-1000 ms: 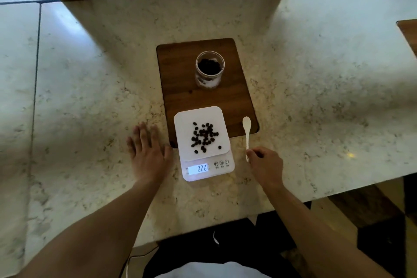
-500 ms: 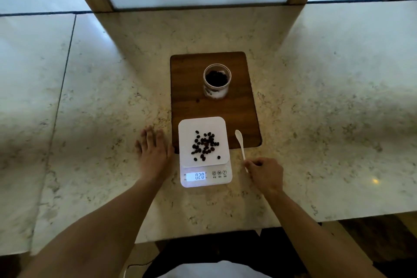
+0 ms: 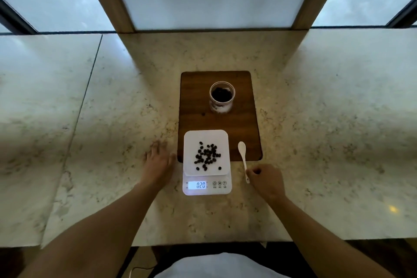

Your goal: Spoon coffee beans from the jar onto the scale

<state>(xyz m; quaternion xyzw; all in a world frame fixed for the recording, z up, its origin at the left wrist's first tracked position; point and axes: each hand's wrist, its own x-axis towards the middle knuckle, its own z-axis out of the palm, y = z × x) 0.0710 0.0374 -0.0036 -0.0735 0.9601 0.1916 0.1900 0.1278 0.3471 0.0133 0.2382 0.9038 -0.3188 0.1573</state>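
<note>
Jar (image 3: pixel 222 96) on board (image 3: pixel 198 106); left hand (image 3: pixel 158 162) spread flat, right hand (image 3: pixel 266 181) pinching spoon (image 3: pixel 243 158).

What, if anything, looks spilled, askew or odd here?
Nothing stands out. The dark coffee beans all lie on the white scale's platform, none on the marble counter. The open glass jar stands upright on the wooden board. The white spoon lies beside the scale.
</note>
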